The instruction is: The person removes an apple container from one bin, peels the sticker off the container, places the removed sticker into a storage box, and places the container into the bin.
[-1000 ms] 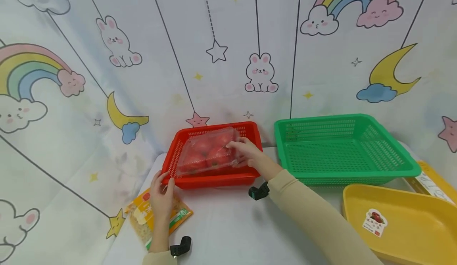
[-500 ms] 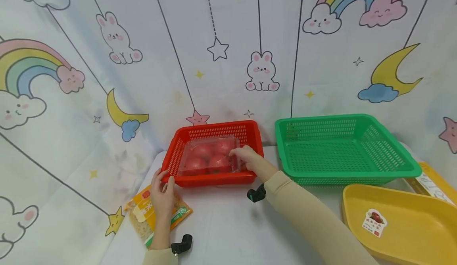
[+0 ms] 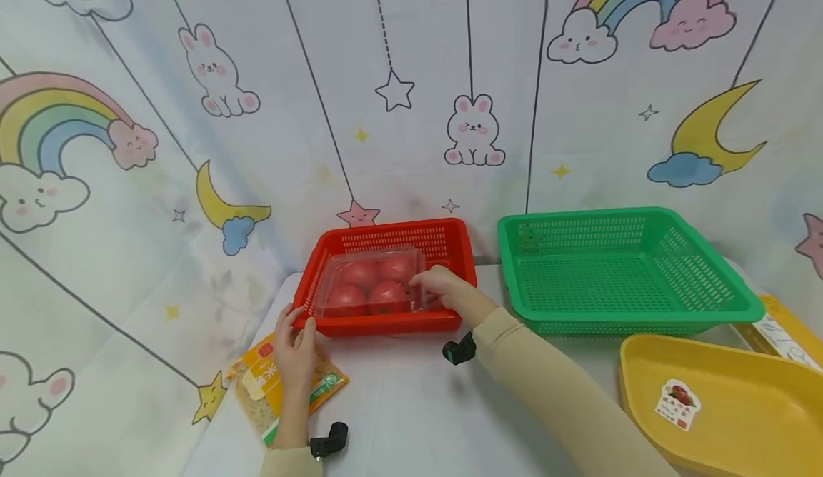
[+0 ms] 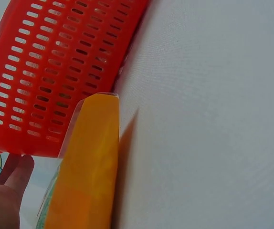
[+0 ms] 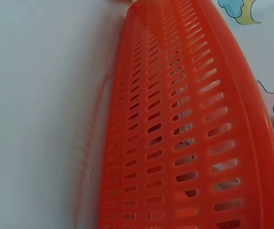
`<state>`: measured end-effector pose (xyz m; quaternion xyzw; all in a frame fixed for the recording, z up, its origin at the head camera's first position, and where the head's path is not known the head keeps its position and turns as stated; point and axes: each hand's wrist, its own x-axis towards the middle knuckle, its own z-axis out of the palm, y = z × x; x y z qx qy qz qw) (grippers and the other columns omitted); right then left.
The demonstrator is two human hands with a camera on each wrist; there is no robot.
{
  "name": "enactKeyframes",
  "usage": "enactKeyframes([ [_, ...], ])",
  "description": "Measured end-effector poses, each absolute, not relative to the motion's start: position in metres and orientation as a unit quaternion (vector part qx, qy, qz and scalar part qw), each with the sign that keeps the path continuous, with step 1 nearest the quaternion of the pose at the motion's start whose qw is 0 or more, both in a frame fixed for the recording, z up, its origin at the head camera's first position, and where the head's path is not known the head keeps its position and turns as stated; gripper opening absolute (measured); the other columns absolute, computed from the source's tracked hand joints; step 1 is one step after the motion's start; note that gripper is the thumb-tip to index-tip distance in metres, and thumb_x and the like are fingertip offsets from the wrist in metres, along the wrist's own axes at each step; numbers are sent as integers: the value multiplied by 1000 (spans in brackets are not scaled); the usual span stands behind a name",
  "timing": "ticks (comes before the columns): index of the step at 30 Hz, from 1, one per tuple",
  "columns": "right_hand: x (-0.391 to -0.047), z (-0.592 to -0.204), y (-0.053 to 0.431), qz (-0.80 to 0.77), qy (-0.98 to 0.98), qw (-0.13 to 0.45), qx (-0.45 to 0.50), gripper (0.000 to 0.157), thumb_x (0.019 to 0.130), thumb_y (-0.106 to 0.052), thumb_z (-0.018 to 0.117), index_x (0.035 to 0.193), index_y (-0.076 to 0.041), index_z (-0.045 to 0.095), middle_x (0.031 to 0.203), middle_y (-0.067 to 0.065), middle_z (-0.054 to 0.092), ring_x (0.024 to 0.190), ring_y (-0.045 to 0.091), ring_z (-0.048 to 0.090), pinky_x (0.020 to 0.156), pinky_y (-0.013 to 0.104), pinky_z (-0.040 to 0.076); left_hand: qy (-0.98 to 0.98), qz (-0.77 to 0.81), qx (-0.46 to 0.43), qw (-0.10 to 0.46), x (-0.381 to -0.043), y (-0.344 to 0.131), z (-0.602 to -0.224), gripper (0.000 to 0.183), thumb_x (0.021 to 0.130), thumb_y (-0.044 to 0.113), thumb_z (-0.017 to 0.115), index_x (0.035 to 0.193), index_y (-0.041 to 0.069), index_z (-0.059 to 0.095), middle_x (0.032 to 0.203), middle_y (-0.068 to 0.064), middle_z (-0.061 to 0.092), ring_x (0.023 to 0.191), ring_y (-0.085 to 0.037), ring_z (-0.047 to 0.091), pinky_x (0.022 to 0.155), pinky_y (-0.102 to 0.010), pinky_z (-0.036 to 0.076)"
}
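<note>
A red slotted basket (image 3: pixel 392 325) stands at the back of the table. Inside lies a clear plastic box (image 3: pixel 368 284) of several red tomatoes (image 3: pixel 388 295). My right hand (image 3: pixel 451 291) reaches over the basket's front rim and grips the box's right end with curled fingers. At the front left corner, my left hand (image 3: pixel 294 355) holds the rim, thumb toward the front. In the left wrist view its fingers (image 4: pixel 21 174) are right at the basket's edge. From the right wrist the slotted basket wall (image 5: pixel 175 119) hides most of the right hand.
An orange food packet (image 3: pixel 263 380) lies partly under my left forearm. Right of the red basket stands a green basket (image 3: pixel 633 316), with a yellow tray (image 3: pixel 726 405) in front of it. Another orange package (image 3: pixel 778 334) shows behind the tray. A patterned cloth backdrop (image 3: pixel 411 141) rises behind.
The tomato box has gone from tilted, right end raised, to lower and flatter in the red basket, then slightly left. My right hand lowered with it; the left hand stayed at the corner.
</note>
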<state>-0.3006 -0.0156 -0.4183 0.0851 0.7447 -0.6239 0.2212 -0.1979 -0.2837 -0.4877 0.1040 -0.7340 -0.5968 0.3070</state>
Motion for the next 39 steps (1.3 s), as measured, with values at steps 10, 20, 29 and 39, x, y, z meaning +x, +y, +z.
enactKeyframes([
  [10,-303,-421,-11,-634,734,233,73,36,93,-17,70,124,-2,58,117,13,61,103,30,58,88,37,57,-741,-589,121,298,-196,-283,-487,33,100,14,61,132,4,64,154,1,42,139,-25,41,101,-18,43],
  [20,-306,-421,-4,-642,723,244,73,30,94,-18,71,120,-4,62,119,13,61,104,30,59,81,35,59,-745,-592,119,284,-195,-282,-487,35,101,17,60,135,5,63,156,1,39,140,-27,39,101,-17,43],
  [29,-309,-403,6,-651,713,259,34,42,96,-20,68,132,-2,55,127,19,60,113,37,62,84,46,59,-748,-591,125,275,-196,-284,-488,36,101,18,59,136,7,62,158,1,37,140,-29,40,96,-11,43],
  [39,-303,-374,30,-674,686,273,-4,51,99,-19,64,144,-2,48,143,25,50,127,44,52,88,50,56,-758,-574,123,285,-195,-283,-486,36,102,20,60,134,6,63,156,0,40,139,-26,41,98,-12,42],
])
